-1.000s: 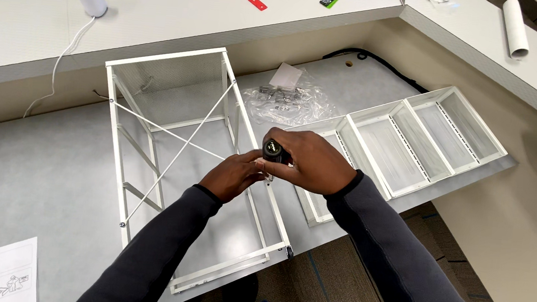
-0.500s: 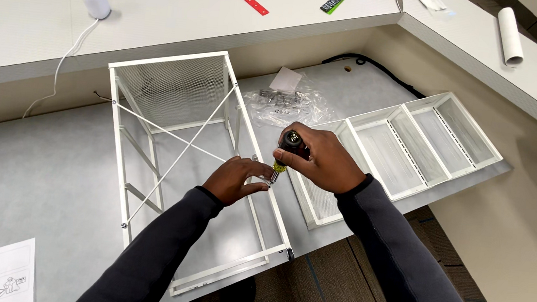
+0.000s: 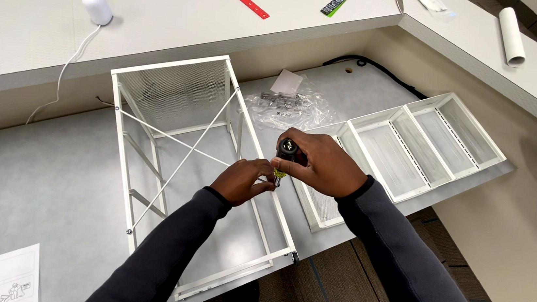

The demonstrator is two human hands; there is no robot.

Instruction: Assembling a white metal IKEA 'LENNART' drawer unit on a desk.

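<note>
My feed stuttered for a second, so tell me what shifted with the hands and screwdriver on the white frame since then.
Little moved. The right hand still grips the screwdriver, whose black handle has tipped from leaning left to nearly upright on the white wire frame rail. The left hand stays pinched at the tip. The frame, white trays and bag of hardware lie as before.
</note>
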